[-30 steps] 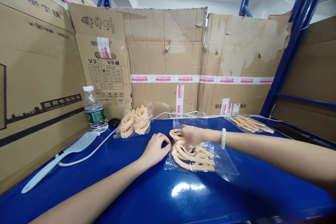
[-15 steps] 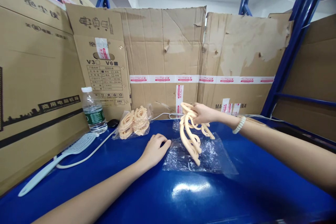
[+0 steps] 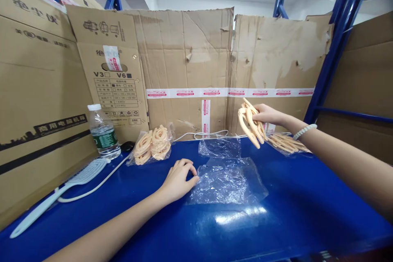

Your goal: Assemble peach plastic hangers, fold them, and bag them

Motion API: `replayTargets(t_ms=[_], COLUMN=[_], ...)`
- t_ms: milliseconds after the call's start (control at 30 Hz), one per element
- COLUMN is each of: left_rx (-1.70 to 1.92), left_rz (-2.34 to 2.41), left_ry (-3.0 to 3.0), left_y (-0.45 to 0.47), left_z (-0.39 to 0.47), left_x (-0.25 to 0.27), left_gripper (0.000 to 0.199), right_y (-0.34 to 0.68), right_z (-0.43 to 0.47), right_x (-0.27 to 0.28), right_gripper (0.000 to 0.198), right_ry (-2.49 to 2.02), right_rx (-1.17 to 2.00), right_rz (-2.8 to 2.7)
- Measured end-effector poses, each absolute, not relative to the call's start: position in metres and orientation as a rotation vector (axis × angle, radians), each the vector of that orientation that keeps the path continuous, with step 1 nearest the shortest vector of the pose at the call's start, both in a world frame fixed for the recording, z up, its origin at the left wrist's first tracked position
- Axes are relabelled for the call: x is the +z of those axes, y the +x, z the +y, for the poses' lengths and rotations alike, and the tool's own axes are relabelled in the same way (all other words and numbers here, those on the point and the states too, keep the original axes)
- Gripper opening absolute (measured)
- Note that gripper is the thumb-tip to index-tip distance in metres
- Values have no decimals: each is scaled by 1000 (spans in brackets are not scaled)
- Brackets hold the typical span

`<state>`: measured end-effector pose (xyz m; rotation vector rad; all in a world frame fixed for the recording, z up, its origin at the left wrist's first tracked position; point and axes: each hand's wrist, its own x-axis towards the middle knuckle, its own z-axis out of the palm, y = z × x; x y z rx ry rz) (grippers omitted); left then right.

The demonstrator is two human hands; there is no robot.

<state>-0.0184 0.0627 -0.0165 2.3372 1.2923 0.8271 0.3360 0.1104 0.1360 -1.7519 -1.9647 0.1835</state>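
Observation:
My right hand [image 3: 267, 115] is raised near the back of the table and closed around a bunch of beige, looped, flat pieces [image 3: 252, 125]. Their exact kind I cannot make out. Below and to the left lies a flat, crinkled clear plastic bag [image 3: 227, 182]. My left hand [image 3: 178, 180] rests at the bag's left edge, thumb and forefinger pinched together on it. Behind it lies a second clear plastic bag [image 3: 219, 147]. To the right, under my right wrist, is a pile of thin beige pieces [image 3: 287, 143].
A clear bag of beige coiled pieces [image 3: 153, 145] sits at the back left, beside a water bottle [image 3: 104, 135] and a black mouse [image 3: 127, 146]. A pale blue hairbrush [image 3: 61, 192] and a white cable [image 3: 101, 184] lie at left. Cardboard panels [image 3: 190, 65] wall the blue table [image 3: 291, 208].
My right hand has carried the beige pieces up and right, away from above the plastic bag. My left thumb and forefinger have come together at the bag's edge. The view has shifted slightly.

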Motion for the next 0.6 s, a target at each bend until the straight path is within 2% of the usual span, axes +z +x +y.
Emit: replayTargets(t_ms=[200, 367, 533, 600], left_rx=[885, 1143, 1488, 1511], left_rz=[1135, 1104, 1475, 1686], left_ry=[2237, 2123, 1861, 1715], left_y=[-28, -53, -96, -113], left_z=[66, 72, 95, 112], left_x=[14, 60, 91, 97], left_gripper=[7, 12, 11, 19], right_y=[354, 338, 298, 280], right_z=[115, 129, 146, 154], right_x=[111, 93, 76, 72], right_gripper=[5, 19, 28, 29], right_ry=[-1884, -1952, -1950, -1939], right_rx=[239, 249, 252, 243], right_rz=[-2039, -2166, -2338, -2401])
